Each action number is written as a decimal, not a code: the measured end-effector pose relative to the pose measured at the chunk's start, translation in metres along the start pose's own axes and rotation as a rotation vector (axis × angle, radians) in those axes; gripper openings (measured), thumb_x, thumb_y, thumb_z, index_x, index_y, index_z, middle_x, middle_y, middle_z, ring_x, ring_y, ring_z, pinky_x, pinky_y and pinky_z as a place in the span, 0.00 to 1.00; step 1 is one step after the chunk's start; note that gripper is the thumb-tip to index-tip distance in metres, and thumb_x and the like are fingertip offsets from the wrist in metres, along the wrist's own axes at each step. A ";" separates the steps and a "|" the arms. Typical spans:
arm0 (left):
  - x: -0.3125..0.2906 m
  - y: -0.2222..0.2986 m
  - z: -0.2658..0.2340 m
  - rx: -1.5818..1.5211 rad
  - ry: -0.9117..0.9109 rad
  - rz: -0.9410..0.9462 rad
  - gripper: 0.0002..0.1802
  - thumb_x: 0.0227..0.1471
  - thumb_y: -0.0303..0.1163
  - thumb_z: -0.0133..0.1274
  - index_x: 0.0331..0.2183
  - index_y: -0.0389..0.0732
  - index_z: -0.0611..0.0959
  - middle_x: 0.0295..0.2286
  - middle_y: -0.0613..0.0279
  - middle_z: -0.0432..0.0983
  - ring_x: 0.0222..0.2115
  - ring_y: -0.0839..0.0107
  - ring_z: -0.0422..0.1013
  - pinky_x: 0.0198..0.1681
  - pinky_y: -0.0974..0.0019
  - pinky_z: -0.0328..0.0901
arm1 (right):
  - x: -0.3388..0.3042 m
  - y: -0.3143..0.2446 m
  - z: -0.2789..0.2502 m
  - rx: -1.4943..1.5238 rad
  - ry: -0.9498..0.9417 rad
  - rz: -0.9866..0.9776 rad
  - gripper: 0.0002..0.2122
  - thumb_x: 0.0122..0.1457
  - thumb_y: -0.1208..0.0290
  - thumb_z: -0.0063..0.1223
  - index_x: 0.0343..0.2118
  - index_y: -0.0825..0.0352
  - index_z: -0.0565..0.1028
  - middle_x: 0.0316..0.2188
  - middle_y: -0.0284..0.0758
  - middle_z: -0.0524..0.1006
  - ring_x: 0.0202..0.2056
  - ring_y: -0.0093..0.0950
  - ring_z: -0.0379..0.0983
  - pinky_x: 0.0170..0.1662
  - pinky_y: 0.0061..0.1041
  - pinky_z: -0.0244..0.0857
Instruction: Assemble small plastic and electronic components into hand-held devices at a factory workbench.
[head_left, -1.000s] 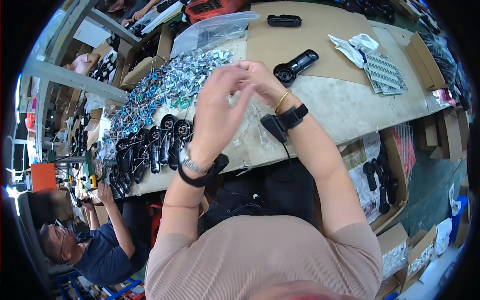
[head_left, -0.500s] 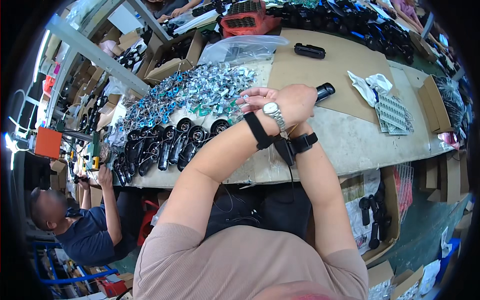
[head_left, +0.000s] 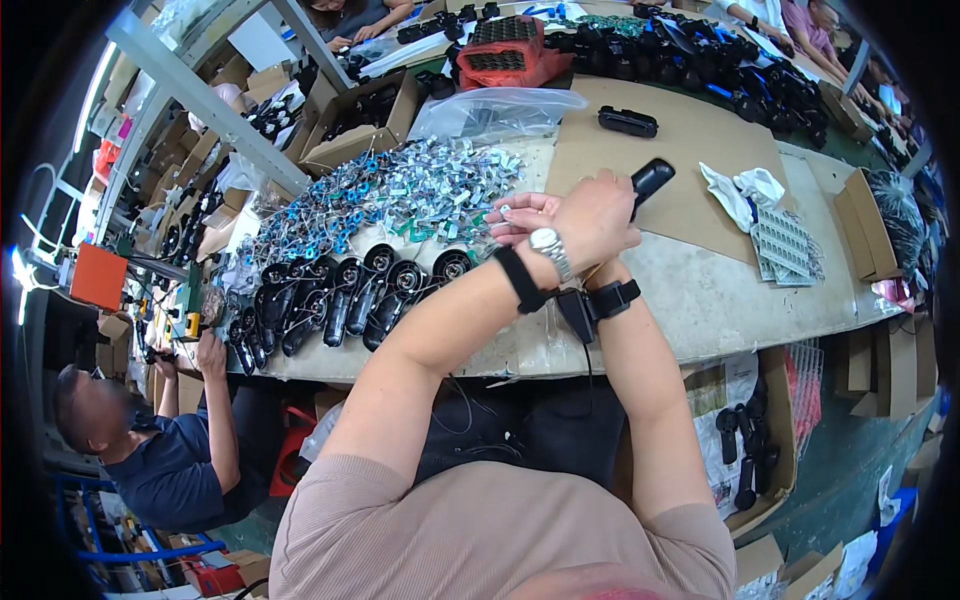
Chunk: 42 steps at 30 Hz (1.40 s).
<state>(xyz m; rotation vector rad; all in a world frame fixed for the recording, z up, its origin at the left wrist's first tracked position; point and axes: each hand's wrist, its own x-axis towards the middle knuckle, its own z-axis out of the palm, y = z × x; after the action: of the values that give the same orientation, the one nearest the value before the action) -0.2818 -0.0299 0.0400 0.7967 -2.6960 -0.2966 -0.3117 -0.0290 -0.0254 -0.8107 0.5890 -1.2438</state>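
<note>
My arms are crossed at the wrists, the left one on top with a metal watch [head_left: 546, 241]. My left hand [head_left: 598, 214] is closed round a black plastic handset piece [head_left: 652, 178], whose smooth rounded end sticks out at the upper right. Beneath it, my right hand [head_left: 528, 217] reaches out to the left, its fingers bent around a small pale part [head_left: 505, 209] at the fingertips. Much of the right palm is hidden by the left hand. Just left of those fingertips lies a heap of small metal-and-green parts [head_left: 455, 185]. Black handset shells [head_left: 382, 290] stand in a row below the heap.
A cardboard sheet [head_left: 690, 135] bears another black piece [head_left: 628, 121]. White gloves [head_left: 740, 188] and a panel of small boards [head_left: 787, 245] lie at right. Open cartons [head_left: 868, 225] stand at the table's sides. A co-worker [head_left: 170, 440] sits at left.
The handset piece in my left hand has turned, so its smooth outer side now shows. My right fingers have drawn slightly closer together around the small part. The whole view has shifted a little.
</note>
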 end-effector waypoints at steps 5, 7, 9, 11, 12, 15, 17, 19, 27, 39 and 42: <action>-0.047 0.009 -0.055 -0.295 0.469 0.139 0.30 0.42 0.29 0.62 0.49 0.32 0.74 0.40 0.45 0.72 0.42 0.51 0.72 0.46 0.57 0.70 | -0.013 -0.003 0.012 0.330 -0.057 -0.230 0.14 0.66 0.69 0.52 0.51 0.70 0.73 0.43 0.40 0.79 0.43 0.31 0.79 0.49 0.33 0.75; -0.077 0.004 -0.074 -0.351 0.575 0.165 0.32 0.42 0.28 0.62 0.51 0.32 0.73 0.42 0.48 0.71 0.45 0.55 0.71 0.49 0.60 0.69 | -0.008 -0.005 0.004 0.268 0.022 -0.229 0.14 0.66 0.68 0.51 0.51 0.70 0.73 0.43 0.39 0.79 0.44 0.31 0.78 0.51 0.34 0.74; -0.098 -0.005 -0.079 -0.529 0.549 0.066 0.33 0.45 0.25 0.61 0.54 0.33 0.72 0.45 0.53 0.70 0.48 0.64 0.69 0.54 0.64 0.66 | -0.005 -0.009 -0.014 0.135 0.197 -0.227 0.15 0.66 0.66 0.48 0.51 0.68 0.72 0.43 0.37 0.77 0.46 0.31 0.77 0.54 0.36 0.72; -0.113 -0.024 -0.071 -0.655 0.532 0.011 0.32 0.47 0.24 0.60 0.55 0.33 0.71 0.47 0.53 0.71 0.49 0.65 0.69 0.54 0.65 0.66 | -0.002 -0.013 -0.015 0.184 0.200 -0.286 0.14 0.67 0.66 0.49 0.50 0.68 0.73 0.42 0.36 0.77 0.45 0.31 0.77 0.55 0.36 0.71; -0.117 -0.032 -0.066 -0.785 0.509 -0.040 0.32 0.48 0.24 0.59 0.55 0.33 0.70 0.48 0.53 0.71 0.50 0.66 0.68 0.55 0.65 0.65 | -0.002 -0.017 -0.014 0.232 0.211 -0.350 0.13 0.67 0.66 0.49 0.50 0.68 0.73 0.42 0.35 0.77 0.45 0.31 0.77 0.56 0.36 0.71; -0.117 -0.048 -0.055 -1.023 0.476 -0.125 0.32 0.50 0.23 0.59 0.56 0.33 0.68 0.49 0.53 0.71 0.50 0.68 0.69 0.56 0.66 0.65 | -0.005 -0.026 -0.009 0.326 0.235 -0.414 0.12 0.67 0.68 0.50 0.49 0.68 0.73 0.41 0.34 0.77 0.44 0.30 0.77 0.58 0.37 0.69; -0.112 -0.054 -0.054 -1.229 0.456 -0.191 0.33 0.51 0.23 0.61 0.56 0.33 0.66 0.48 0.54 0.72 0.49 0.70 0.70 0.55 0.66 0.67 | -0.008 -0.030 -0.005 0.427 0.257 -0.421 0.10 0.66 0.70 0.51 0.47 0.68 0.74 0.40 0.34 0.77 0.43 0.30 0.77 0.60 0.38 0.68; -0.110 -0.062 -0.053 -1.247 0.455 -0.183 0.33 0.51 0.22 0.60 0.57 0.33 0.66 0.48 0.54 0.72 0.49 0.70 0.70 0.55 0.66 0.67 | -0.007 -0.026 -0.011 0.516 0.230 -0.428 0.09 0.66 0.72 0.51 0.47 0.68 0.74 0.39 0.34 0.78 0.43 0.30 0.77 0.60 0.38 0.68; -0.110 -0.076 -0.039 -1.377 0.496 -0.217 0.30 0.56 0.23 0.58 0.58 0.33 0.66 0.50 0.52 0.73 0.50 0.69 0.70 0.57 0.66 0.65 | -0.012 -0.037 -0.023 0.676 0.304 -0.445 0.06 0.66 0.76 0.52 0.44 0.68 0.75 0.36 0.35 0.78 0.38 0.27 0.77 0.57 0.35 0.70; -0.107 -0.090 -0.023 -1.843 0.620 -0.363 0.21 0.67 0.37 0.49 0.54 0.33 0.71 0.46 0.57 0.75 0.47 0.69 0.73 0.53 0.64 0.69 | -0.008 -0.026 0.024 0.166 0.217 -0.483 0.08 0.66 0.77 0.51 0.47 0.69 0.74 0.39 0.37 0.78 0.37 0.25 0.77 0.53 0.31 0.72; -0.108 -0.089 -0.030 -2.020 0.495 -0.335 0.24 0.69 0.43 0.44 0.54 0.32 0.71 0.46 0.56 0.76 0.47 0.66 0.75 0.50 0.63 0.72 | -0.011 -0.026 0.027 0.073 0.196 -0.430 0.08 0.66 0.77 0.51 0.47 0.69 0.74 0.41 0.38 0.78 0.40 0.26 0.77 0.54 0.32 0.72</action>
<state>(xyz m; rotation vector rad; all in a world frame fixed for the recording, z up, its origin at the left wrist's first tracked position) -0.1414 -0.0467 0.0172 0.3858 -0.7519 -1.9476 -0.3085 -0.0153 0.0116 -0.7822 0.5374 -1.7439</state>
